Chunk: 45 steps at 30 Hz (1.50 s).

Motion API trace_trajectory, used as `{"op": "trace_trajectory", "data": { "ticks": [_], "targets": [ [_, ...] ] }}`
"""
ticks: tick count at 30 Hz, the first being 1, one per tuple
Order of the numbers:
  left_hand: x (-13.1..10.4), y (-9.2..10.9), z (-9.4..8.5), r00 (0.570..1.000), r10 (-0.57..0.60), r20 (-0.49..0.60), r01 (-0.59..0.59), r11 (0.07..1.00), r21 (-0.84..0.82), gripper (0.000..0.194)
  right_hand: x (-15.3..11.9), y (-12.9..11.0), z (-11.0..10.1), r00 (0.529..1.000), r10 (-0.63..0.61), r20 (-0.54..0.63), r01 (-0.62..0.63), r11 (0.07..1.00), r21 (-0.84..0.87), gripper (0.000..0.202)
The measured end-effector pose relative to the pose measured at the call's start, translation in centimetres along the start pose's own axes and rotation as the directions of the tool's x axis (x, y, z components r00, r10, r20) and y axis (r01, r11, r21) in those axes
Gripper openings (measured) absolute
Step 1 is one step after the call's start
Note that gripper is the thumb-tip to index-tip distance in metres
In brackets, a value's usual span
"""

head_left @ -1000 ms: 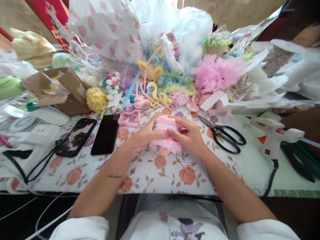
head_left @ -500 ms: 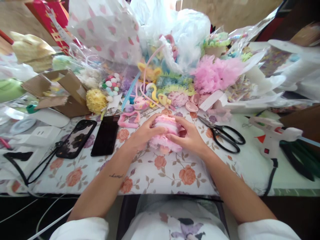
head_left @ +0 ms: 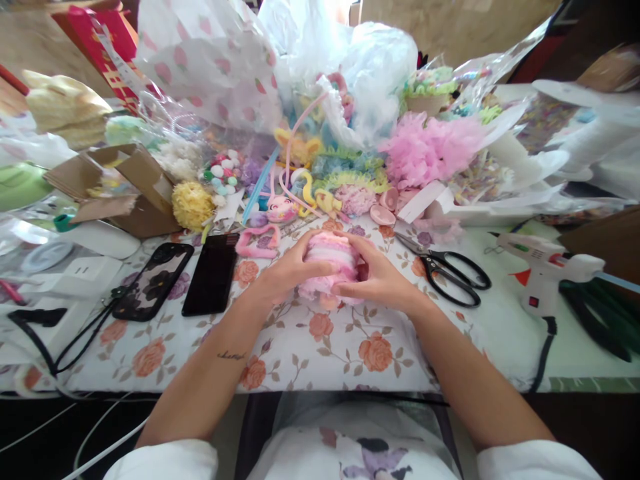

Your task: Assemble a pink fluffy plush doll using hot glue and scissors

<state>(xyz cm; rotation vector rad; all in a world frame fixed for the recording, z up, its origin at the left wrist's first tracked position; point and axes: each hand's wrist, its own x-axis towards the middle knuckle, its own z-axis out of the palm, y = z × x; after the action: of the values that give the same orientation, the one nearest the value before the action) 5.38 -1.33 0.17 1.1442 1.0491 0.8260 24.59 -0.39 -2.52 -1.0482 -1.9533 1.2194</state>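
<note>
A fluffy pink and white bundle rests on the flowered tablecloth in the middle. My left hand wraps its left side, thumb across the front. On its right side my right hand curves round it, thumb low on the front. The far fingertips of both hands are partly hidden behind the bundle. Just to the left lies a pink fuzzy loop, and black-handled scissors lie to the right.
Two phones, one patterned and one black, lie left. A glue gun is at right. Behind are a cardboard box, a yellow pompom, pink tulle and plastic bags.
Both hands have shifted slightly on the bundle, and their thumbs are farther apart, so more of its white band and pink front shows.
</note>
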Motion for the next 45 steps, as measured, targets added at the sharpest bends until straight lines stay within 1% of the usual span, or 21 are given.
{"op": "trace_trajectory", "data": {
  "ticks": [2,5,7,9,12,14,18,23,27,31,33,34,35,37,38,39,40,42,43,44,45],
  "targets": [
    [0.0,-0.1,-0.1,0.999,-0.020,-0.040,0.022,0.999,0.044,0.068,0.0,0.0,0.2,1.000,-0.010,-0.008,0.010,1.000,0.000,0.081],
    [0.2,-0.4,-0.1,0.997,-0.014,-0.081,0.022,0.994,0.106,0.069,0.0,-0.1,0.3,0.999,-0.028,-0.018,0.028,1.000,-0.005,0.081],
    [0.2,-0.5,-0.1,0.997,0.012,-0.075,-0.003,0.993,0.121,0.065,0.0,-0.1,0.3,0.999,-0.032,-0.020,0.032,0.999,0.006,0.081],
    [0.3,-0.6,-0.1,0.997,0.043,-0.057,-0.036,0.991,0.125,0.060,0.0,0.0,0.2,0.999,-0.022,-0.028,0.023,0.999,0.037,0.076],
    [0.4,-0.9,-0.2,0.996,0.075,-0.038,-0.069,0.988,0.140,0.058,0.1,0.2,0.2,0.997,0.001,-0.081,0.006,0.996,0.086,0.062],
    [0.5,-1.1,-0.3,0.996,0.083,-0.027,-0.078,0.987,0.142,0.060,0.2,0.2,0.3,0.992,-0.002,-0.125,0.013,0.996,0.085,0.058],
    [0.7,-1.4,-0.7,0.997,0.077,0.016,-0.079,0.992,0.098,0.063,0.3,0.3,0.6,0.986,-0.027,-0.162,0.035,0.998,0.048,0.058],
    [0.6,-1.3,-0.8,0.995,0.059,0.075,-0.062,0.997,0.036,0.061,0.2,0.7,0.5,0.984,-0.042,-0.174,0.052,0.997,0.055,0.052],
    [0.5,-0.9,-0.8,0.995,0.040,0.094,-0.041,0.999,0.003,0.060,0.3,0.7,0.6,0.986,-0.063,-0.155,0.074,0.995,0.064,0.052],
    [0.6,-1.0,-1.0,0.995,0.035,0.093,-0.033,0.999,-0.029,0.059,0.3,0.2,0.4,0.984,-0.075,-0.162,0.077,0.997,0.005,0.049],
    [0.7,-1.2,-1.3,0.995,0.029,0.091,-0.024,0.998,-0.055,0.060,0.3,-0.1,-0.3,0.971,-0.080,-0.224,0.076,0.997,-0.025,0.045],
    [0.8,-1.3,-1.6,0.996,0.019,0.086,-0.013,0.997,-0.071,0.061,0.2,0.0,-0.9,0.956,-0.072,-0.283,0.066,0.997,-0.030,0.043],
    [0.9,-1.4,-1.9,0.997,0.005,0.073,0.001,0.996,-0.084,0.062,0.1,0.1,-1.6,0.932,-0.050,-0.359,0.043,0.999,-0.029,0.039],
    [1.1,-1.6,-2.7,0.999,-0.015,0.033,0.018,0.995,-0.097,0.061,-0.2,0.5,-3.3,0.864,0.024,-0.502,-0.037,0.999,-0.015,0.033],
    [1.2,-1.7,-3.2,1.000,-0.014,0.016,0.016,0.995,-0.098,0.059,-0.3,0.9,-4.1,0.843,0.073,-0.533,-0.094,0.996,-0.012,0.031],
    [1.3,-1.7,-3.7,1.000,-0.010,-0.002,0.010,0.995,-0.098,0.056,-0.4,1.2,-4.7,0.846,0.120,-0.519,-0.153,0.988,-0.020,0.029],
    [1.4,-1.8,-4.1,1.000,-0.006,-0.021,0.004,0.995,-0.098,0.054,-0.5,1.5,-5.2,0.866,0.164,-0.473,-0.213,0.976,-0.051,0.027],
    [1.5,-1.9,-4.9,0.999,-0.021,-0.042,0.017,0.995,-0.095,0.051,-0.6,1.9,-5.5,0.913,0.240,-0.331,-0.310,0.934,-0.179,0.028],
    [1.5,-1.9,-5.1,0.998,-0.035,-0.043,0.031,0.995,-0.094,0.052,-0.6,1.9,-5.5,0.923,0.268,-0.275,-0.339,0.905,-0.255,0.030],
    [1.5,-1.9,-5.3,0.998,-0.053,-0.038,0.050,0.995,-0.092,0.055,-0.6,2.0,-5.3,0.928,0.281,-0.243,-0.350,0.880,-0.321,0.032],
    [1.5,-1.9,-5.4,0.997,-0.070,-0.031,0.067,0.994,-0.091,0.059,-0.7,1.9,-5.2,0.932,0.274,-0.239,-0.347,0.863,-0.366,0.033]
  ]
}}
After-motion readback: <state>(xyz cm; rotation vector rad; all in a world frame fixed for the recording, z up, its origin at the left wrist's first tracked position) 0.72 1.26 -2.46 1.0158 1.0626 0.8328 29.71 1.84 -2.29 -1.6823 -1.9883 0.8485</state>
